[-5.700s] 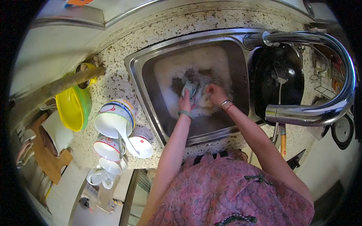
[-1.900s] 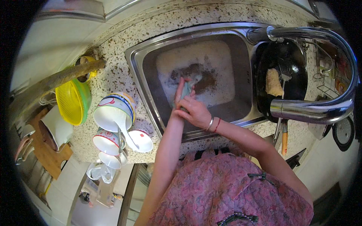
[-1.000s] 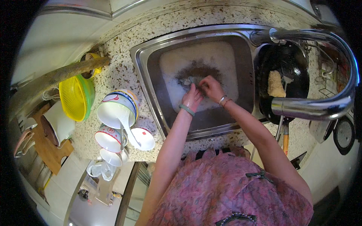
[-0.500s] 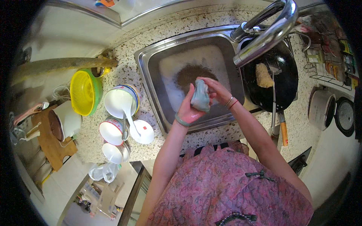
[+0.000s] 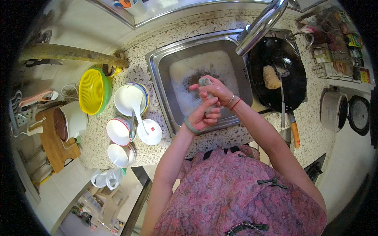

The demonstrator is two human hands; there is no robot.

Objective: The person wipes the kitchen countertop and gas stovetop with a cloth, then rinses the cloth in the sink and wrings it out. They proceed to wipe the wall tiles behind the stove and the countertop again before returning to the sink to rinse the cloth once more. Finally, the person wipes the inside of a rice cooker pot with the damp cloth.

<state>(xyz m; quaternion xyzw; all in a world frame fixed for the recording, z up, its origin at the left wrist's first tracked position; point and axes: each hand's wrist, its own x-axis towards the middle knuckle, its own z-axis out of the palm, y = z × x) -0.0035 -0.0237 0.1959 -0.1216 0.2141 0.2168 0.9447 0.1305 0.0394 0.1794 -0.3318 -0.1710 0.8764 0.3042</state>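
Both hands are clenched around a grey-green sponge (image 5: 204, 82), probably wringing it: right hand (image 5: 214, 91) above, left hand (image 5: 204, 116) below, over the soapy sink (image 5: 159, 74).

Both hands meet over the soapy sink (image 5: 161, 74): the right hand (image 5: 214, 91) and left hand (image 5: 204, 117) wring a grey-green cloth (image 5: 205, 82) between them. White bowls (image 5: 130, 100) sit on the speckled desk (image 5: 220, 139) to the left, a black wok (image 5: 283, 70) to the right.
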